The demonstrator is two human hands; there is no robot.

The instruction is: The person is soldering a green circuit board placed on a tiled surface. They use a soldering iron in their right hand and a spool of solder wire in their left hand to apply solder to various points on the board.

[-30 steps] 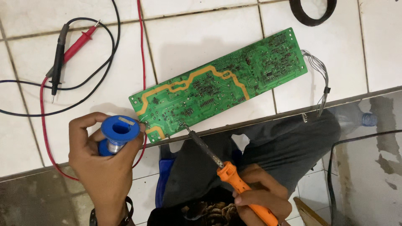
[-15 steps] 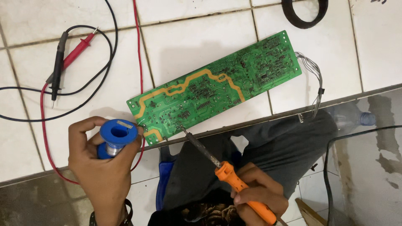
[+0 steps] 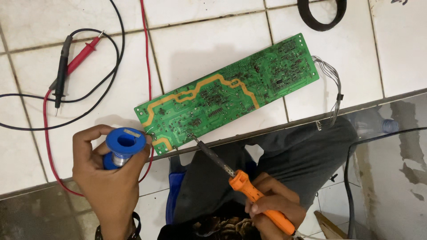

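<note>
- On the tiled floor, a green board lies solder side up, slanting from near left to far right, its near-left corner at the step edge, where both hands can reach it.
- Left hand has its grip closed round a blue spool, held just beside the board's near-left corner, probably so the solder can feed to the joint.
- Right hand has its grip closed on the orange handle of an iron, held like a pen; the tip touches the board's near edge.
- Grey wires trail off the board's right end.
- Red and black probes lie well apart at far left, leads looping over the tiles.
- A black ring sits at the far edge.
</note>
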